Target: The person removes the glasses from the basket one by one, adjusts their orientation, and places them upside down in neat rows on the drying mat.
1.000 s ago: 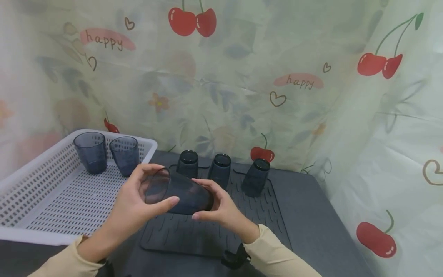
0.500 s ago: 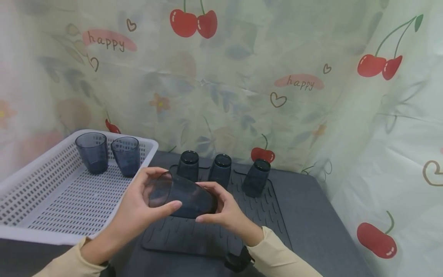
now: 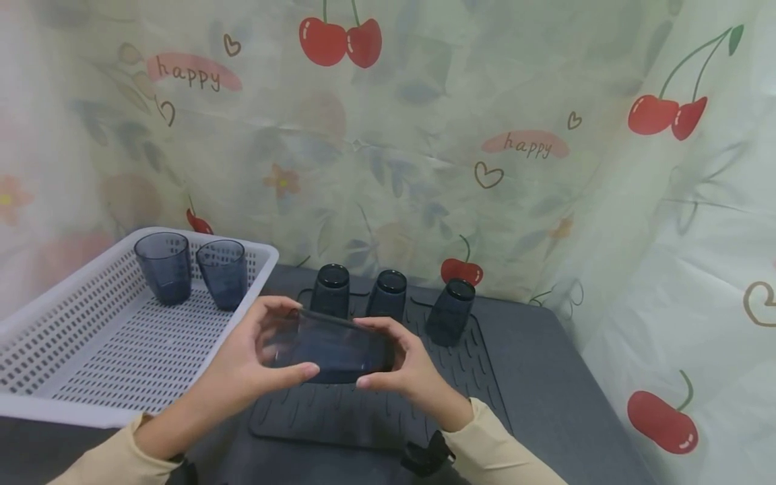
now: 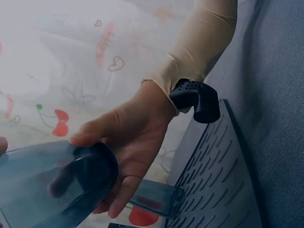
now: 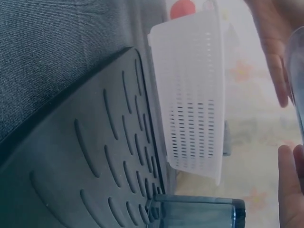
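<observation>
A dark, clear-blue drinking glass lies on its side in the air above the black ribbed mat. My left hand holds its left end, where the open rim is, thumb in front. My right hand grips the base end between thumb and fingers. In the left wrist view the right hand is round the dark base of the glass. Behind the hands, upside down at the mat's far side, stand three like glasses: a left one, a middle one and a right one.
A white perforated plastic basket occupies the left of the dark grey table. Inside it, two more glasses stand upright, a left one and a right one. A cherry-patterned curtain hangs behind and to the right.
The held glass has moved slightly right and down with both hands and turned closer to level. The right hand has shifted rightward more than the left. The other glasses stay where they stood.
</observation>
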`<control>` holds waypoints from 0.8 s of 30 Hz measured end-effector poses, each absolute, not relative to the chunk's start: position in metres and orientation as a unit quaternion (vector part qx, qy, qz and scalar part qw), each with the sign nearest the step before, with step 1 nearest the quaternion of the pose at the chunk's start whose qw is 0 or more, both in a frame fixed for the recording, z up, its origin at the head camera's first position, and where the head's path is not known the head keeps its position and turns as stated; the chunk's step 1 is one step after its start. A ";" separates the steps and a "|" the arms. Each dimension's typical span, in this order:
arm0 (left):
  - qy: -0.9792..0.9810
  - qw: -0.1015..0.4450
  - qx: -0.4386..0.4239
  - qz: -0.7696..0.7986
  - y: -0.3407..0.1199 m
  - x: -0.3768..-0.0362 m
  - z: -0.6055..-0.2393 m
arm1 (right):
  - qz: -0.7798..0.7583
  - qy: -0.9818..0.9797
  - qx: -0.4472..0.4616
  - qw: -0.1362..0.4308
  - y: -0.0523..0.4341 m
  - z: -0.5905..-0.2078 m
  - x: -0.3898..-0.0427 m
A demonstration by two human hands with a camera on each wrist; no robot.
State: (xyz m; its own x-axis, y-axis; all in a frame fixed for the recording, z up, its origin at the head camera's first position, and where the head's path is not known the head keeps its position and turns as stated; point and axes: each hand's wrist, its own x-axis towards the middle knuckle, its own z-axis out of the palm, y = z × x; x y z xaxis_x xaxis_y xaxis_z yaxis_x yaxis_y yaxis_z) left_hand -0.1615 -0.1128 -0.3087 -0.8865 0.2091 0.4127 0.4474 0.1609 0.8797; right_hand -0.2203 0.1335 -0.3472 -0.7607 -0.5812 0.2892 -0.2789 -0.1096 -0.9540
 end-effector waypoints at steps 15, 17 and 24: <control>-0.781 0.058 -0.224 -0.580 -0.115 -0.161 -0.313 | -0.681 0.654 -0.322 0.070 0.141 -0.340 -0.215; -0.786 0.054 -0.224 -0.574 -0.115 -0.161 -0.315 | -0.687 0.650 -0.320 0.059 0.141 -0.340 -0.214; -0.795 0.037 -0.242 -0.555 -0.112 -0.162 -0.320 | -0.701 0.636 -0.321 0.025 0.143 -0.339 -0.212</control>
State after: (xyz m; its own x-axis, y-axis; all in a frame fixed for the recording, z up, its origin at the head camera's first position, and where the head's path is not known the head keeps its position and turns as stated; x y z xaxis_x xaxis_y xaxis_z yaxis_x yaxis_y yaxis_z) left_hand -0.1616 -0.1125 -0.3197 -0.8804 0.3439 0.3264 0.4251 0.2675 0.8647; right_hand -0.2117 0.1429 -0.3385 -0.7921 -0.4444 0.4184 -0.3729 -0.1904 -0.9081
